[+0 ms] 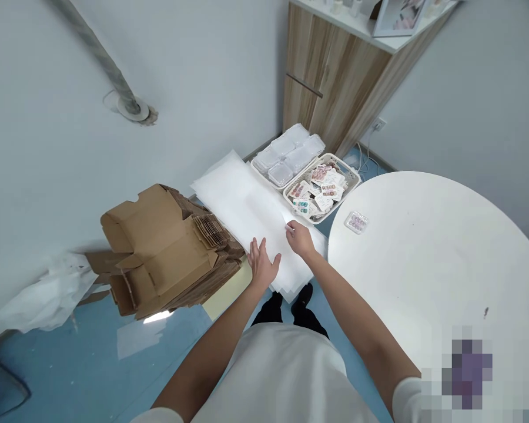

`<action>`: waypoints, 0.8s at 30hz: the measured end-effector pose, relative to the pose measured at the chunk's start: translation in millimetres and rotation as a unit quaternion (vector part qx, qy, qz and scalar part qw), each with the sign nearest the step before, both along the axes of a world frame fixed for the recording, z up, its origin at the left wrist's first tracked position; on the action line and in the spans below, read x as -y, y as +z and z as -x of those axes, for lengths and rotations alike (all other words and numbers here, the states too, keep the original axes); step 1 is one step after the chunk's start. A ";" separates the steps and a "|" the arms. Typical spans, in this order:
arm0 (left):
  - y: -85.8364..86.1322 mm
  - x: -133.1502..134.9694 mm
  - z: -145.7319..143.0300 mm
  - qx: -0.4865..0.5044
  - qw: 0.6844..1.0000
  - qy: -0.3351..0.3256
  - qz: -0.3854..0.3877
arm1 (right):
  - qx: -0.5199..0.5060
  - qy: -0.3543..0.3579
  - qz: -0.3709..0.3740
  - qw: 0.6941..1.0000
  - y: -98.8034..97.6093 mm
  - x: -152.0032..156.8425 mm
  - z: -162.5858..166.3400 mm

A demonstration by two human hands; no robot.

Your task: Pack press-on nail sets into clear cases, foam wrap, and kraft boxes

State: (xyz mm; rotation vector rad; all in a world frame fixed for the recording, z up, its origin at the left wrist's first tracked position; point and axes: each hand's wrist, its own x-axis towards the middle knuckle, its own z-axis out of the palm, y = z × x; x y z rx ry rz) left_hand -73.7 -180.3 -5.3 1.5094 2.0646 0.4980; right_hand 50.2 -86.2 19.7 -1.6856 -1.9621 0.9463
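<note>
A stack of thin white sheets (242, 194) lies in front of me, reaching from the wall to the edge of the round table. On its left part rests my left hand (263, 264), fingers spread and nothing in its grasp. My right hand (300, 239) is closed in a pinch over the right part of the stack. A small whitish edge, which looks like a piece of the top sheet, shows at its fingertips. Just beyond that hand stands a white basket (320, 221) full of cards with small coloured round pieces on them.
Another basket of clear plastic boxes (281, 173) stands behind. To the left are stacked flattened cardboard boxes (158, 235) and a crumpled white plastic bag (55, 291). The round white table (423, 252) at right bears a small clear pack (357, 222). A wooden cabinet (335, 64) fills the corner.
</note>
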 end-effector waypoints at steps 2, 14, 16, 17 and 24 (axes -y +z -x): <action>3.3 -2.9 0.5 0.028 0.999 0.019 -0.007 | 0.001 0.022 -0.022 1.000 17.3 1.2 -10.1; 34.4 -19.2 -78.2 0.477 0.873 -0.024 0.097 | -0.328 -0.382 -0.022 0.864 70.0 81.0 -124.8; 43.2 -22.1 -97.5 0.503 0.852 -0.077 0.126 | -0.310 -0.440 -0.042 0.842 66.4 110.3 -141.3; 46.6 -23.2 -106.6 0.494 0.853 -0.097 0.138 | -0.297 -0.464 -0.052 0.833 64.7 125.9 -148.9; 45.4 -21.8 -167.5 0.384 0.838 -0.349 0.172 | -0.182 -0.491 -0.055 0.850 60.9 227.3 -198.7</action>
